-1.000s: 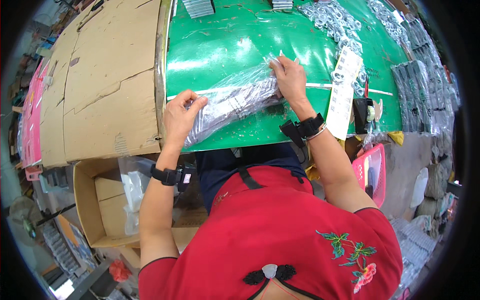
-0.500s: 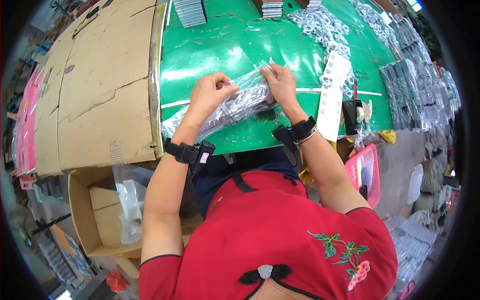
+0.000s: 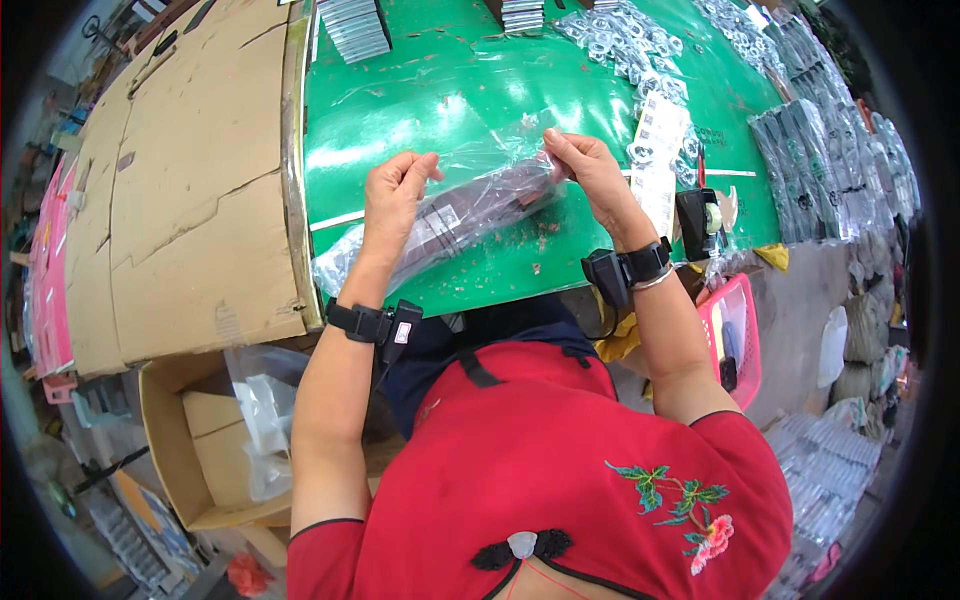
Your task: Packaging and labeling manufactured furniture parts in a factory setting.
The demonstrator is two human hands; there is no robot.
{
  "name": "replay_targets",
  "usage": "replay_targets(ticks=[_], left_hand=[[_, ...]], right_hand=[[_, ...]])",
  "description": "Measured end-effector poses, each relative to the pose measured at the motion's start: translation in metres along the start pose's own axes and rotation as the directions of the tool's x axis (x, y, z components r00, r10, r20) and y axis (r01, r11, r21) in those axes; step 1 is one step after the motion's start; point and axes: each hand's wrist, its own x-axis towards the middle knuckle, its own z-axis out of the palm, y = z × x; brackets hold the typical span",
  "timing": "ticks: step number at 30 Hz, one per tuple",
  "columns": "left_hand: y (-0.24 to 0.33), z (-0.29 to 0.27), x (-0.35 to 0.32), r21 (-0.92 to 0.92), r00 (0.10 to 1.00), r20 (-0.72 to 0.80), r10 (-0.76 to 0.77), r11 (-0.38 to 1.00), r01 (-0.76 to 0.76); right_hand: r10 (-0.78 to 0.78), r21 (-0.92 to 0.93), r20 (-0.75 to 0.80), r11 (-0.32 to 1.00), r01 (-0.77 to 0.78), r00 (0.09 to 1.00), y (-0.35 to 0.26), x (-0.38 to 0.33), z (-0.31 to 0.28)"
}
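A long clear plastic bag (image 3: 410, 262) lies slantwise near the front edge of the green table (image 3: 400, 125). Inside it are dark brown, flat, long pieces (image 3: 480, 212) and a small pale printed label. My left hand (image 3: 398, 195) pinches the bag's loose upper film on the left, thumb against fingers. At the bag's right end, my right hand (image 3: 592, 178) holds the film between thumb and fingers. The film stretches between both hands above the contents. What exactly the brown pieces are, I cannot make out through the wrinkled plastic.
Right of my hands lie a label sheet (image 3: 655, 160) and a black tape dispenser (image 3: 697, 222). Beyond are small clear-bagged metal rings (image 3: 625, 45) and stacked packages (image 3: 800, 170). Cardboard (image 3: 200, 190) covers the left surface; a carton (image 3: 175, 440) and pink basket (image 3: 742, 330) stand below.
My hands have moved apart, the right one rightward and the left slightly leftward. The film between them is spread flatter, and the brown contents and label show more plainly.
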Motion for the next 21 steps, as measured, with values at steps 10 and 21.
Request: replay_targets(ticks=[10,21], left_hand=[[0.058,-0.005,-0.023,0.389,0.935,0.231,0.269,0.855,-0.342],[0.064,-0.007,-0.040,0.555,0.869,0.374,0.325,0.672,-0.490]], right_hand=[[-0.104,0.005,-0.154,0.994,0.106,0.983,-0.005,-0.012,0.010],[-0.175,-0.069,-0.181,0.984,0.165,0.968,-0.008,-0.025,0.006]])
